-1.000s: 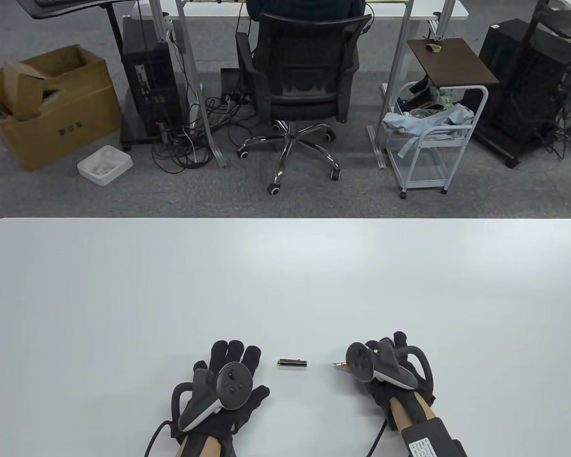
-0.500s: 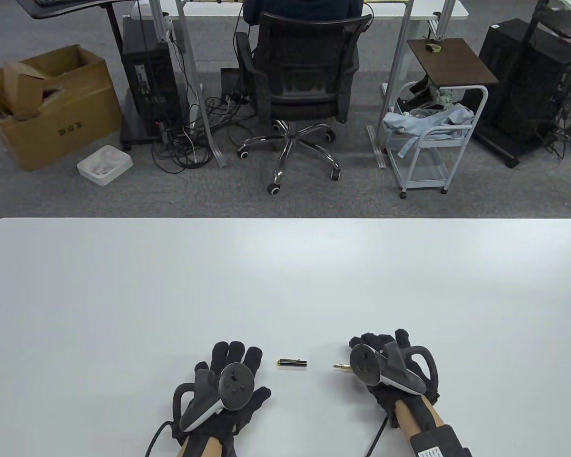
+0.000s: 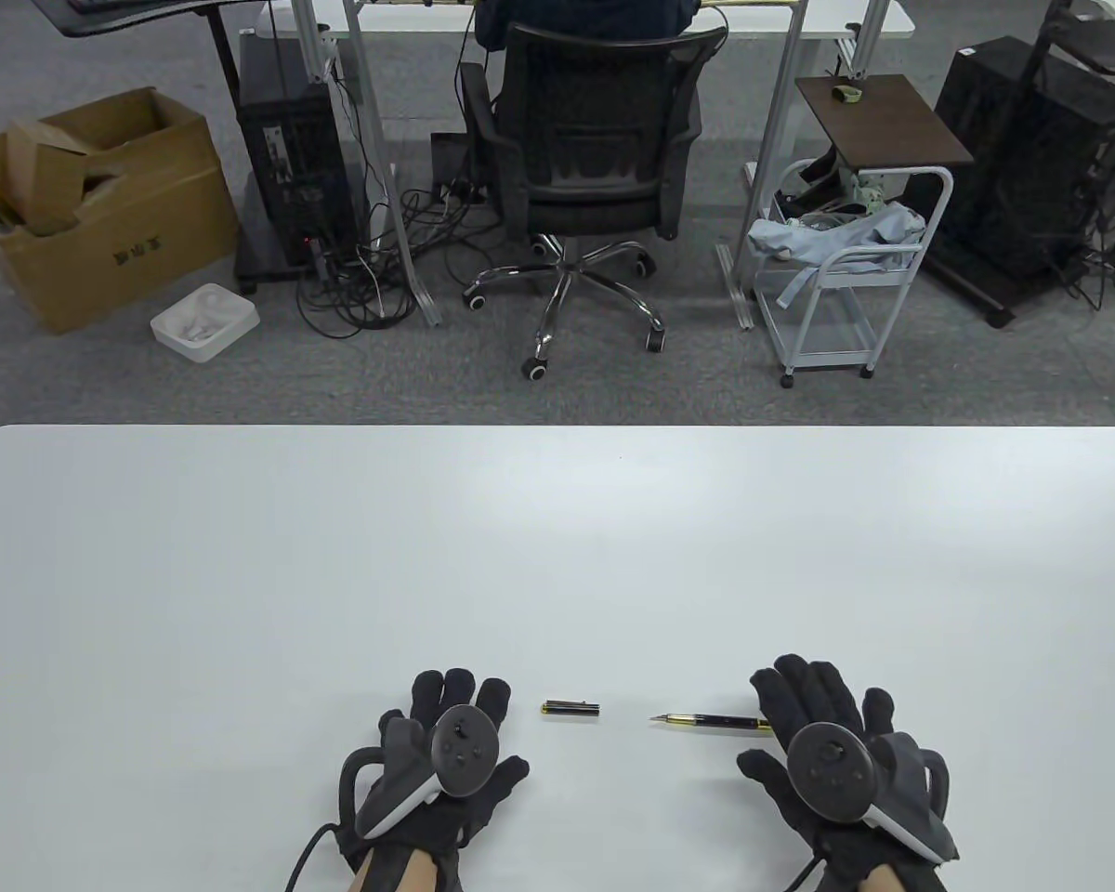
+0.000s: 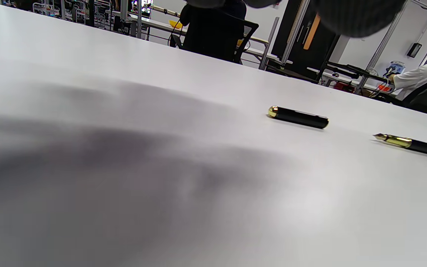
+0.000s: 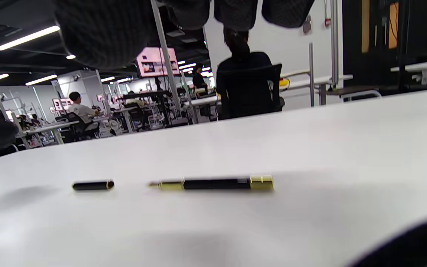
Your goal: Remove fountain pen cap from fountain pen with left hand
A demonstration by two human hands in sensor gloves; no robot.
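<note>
Fountain pen cap, black metal with gold end, lies apart from the black-and-gold pen my right hand just released onto the white worktop; both grips flat, holding nothing: task complete.

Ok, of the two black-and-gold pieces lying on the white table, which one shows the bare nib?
The longer black-and-gold fountain pen body, nearer the right hand: its gold nib points toward the short black cap, which lies apart, nearer the left hand.

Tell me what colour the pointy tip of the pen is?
Gold. The pen's tip shows best in the left wrist view.
</note>
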